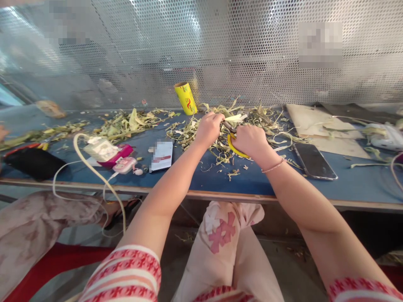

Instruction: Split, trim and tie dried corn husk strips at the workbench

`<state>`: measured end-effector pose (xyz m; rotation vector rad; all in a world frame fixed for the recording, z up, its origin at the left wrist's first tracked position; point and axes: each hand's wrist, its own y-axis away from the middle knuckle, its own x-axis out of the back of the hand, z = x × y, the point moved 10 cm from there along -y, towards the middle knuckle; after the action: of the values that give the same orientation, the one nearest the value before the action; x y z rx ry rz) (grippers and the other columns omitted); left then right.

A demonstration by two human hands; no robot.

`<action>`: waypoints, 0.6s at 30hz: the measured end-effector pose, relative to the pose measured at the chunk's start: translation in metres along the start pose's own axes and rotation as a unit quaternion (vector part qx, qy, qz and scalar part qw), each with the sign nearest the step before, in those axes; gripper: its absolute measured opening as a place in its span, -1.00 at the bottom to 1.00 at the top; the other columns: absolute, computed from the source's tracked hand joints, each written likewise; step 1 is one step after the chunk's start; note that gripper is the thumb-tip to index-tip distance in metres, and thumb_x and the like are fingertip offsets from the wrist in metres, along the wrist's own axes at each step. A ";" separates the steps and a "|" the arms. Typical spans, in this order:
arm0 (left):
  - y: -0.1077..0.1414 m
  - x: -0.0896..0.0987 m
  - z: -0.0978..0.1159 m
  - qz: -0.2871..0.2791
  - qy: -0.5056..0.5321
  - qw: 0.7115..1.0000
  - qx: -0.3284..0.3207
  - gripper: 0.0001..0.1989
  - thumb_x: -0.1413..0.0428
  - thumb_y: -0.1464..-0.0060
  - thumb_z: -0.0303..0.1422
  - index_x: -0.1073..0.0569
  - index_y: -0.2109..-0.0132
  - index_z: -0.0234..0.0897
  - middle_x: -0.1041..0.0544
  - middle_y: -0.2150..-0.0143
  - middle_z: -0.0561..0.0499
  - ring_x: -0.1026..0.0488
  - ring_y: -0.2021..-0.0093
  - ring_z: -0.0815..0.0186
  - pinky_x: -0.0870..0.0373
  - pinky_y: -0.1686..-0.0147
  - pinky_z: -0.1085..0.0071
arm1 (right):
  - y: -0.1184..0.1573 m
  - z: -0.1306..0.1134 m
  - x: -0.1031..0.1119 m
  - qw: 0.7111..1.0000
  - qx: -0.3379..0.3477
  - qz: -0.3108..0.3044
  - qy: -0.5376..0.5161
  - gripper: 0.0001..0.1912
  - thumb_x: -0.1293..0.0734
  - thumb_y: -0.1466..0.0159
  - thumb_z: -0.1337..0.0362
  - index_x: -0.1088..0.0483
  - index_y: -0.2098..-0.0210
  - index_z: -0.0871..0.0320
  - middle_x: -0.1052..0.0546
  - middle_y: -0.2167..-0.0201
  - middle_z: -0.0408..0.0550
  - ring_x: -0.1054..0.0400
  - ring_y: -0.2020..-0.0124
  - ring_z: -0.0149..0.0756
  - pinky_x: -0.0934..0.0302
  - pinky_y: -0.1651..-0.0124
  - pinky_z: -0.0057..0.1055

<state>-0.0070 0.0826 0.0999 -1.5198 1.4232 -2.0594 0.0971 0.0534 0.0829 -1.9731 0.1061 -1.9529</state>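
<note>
My right hand [252,140] is closed around yellow-handled scissors [236,147], whose dark metal part points up and left toward my other hand. My left hand [209,128] is closed close by, its fingertips pinching a pale dried leaf strip [236,118] that sticks out to the right above the metal. The exact grip point is partly hidden by the fingers. Beneath and behind both hands lies a loose heap of dried leaf strips [262,118] and small scraps. A bracelet circles my right wrist.
The blue table [217,180] ends at a front edge above my lap. A yellow tube [186,98] leans by the perforated metal panel [239,50]. Phones lie left [161,156] and right [315,161]. Cardboard [324,121], a pink-and-white device [110,153] with cables and a black pouch [36,161] are around. A person sits at left.
</note>
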 end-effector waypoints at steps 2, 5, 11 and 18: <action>0.000 0.000 0.000 -0.005 -0.001 1.000 0.002 -0.71 0.16 -0.16 -0.55 -0.44 0.21 -0.24 -0.48 0.35 -0.07 -0.39 0.24 0.22 -0.30 0.17 0.28 | -0.001 0.000 0.001 1.000 0.003 0.005 -0.001 -0.57 -0.17 -0.22 0.09 -0.51 0.21 0.28 -0.57 0.28 0.25 -0.47 0.19 -0.04 -0.26 0.27 -0.33; 0.000 -0.001 -0.001 -0.014 0.004 1.000 0.009 -0.70 0.17 -0.16 -0.55 -0.44 0.20 -0.25 -0.48 0.34 -0.08 -0.39 0.21 0.21 -0.30 0.15 0.27 | -0.001 0.001 0.002 1.000 0.006 0.006 -0.004 -0.57 -0.17 -0.22 0.08 -0.50 0.21 0.28 -0.56 0.28 0.23 -0.47 0.20 -0.04 -0.26 0.28 -0.33; 0.000 0.002 -0.002 0.000 0.007 1.000 0.010 -0.71 0.16 -0.15 -0.55 -0.43 0.21 -0.21 -0.48 0.36 -0.06 -0.39 0.23 0.22 -0.31 0.17 0.29 | 0.001 0.002 0.001 1.000 0.013 0.012 -0.007 -0.51 -0.16 -0.23 0.02 -0.44 0.12 0.29 -0.55 0.23 0.25 -0.46 0.17 -0.05 -0.24 0.21 -0.30; 0.000 0.003 -0.003 0.006 0.005 1.000 0.013 -0.71 0.16 -0.16 -0.54 -0.43 0.21 -0.21 -0.48 0.36 -0.06 -0.39 0.23 0.22 -0.30 0.17 0.29 | -0.002 0.007 -0.003 1.000 0.007 0.005 -0.003 -0.49 -0.15 -0.24 0.01 -0.42 0.11 0.30 -0.56 0.25 0.25 -0.46 0.20 -0.05 -0.23 0.22 -0.30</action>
<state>-0.0109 0.0821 0.1018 -1.4906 1.4008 -2.0720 0.1036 0.0578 0.0804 -1.9648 0.1016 -1.9366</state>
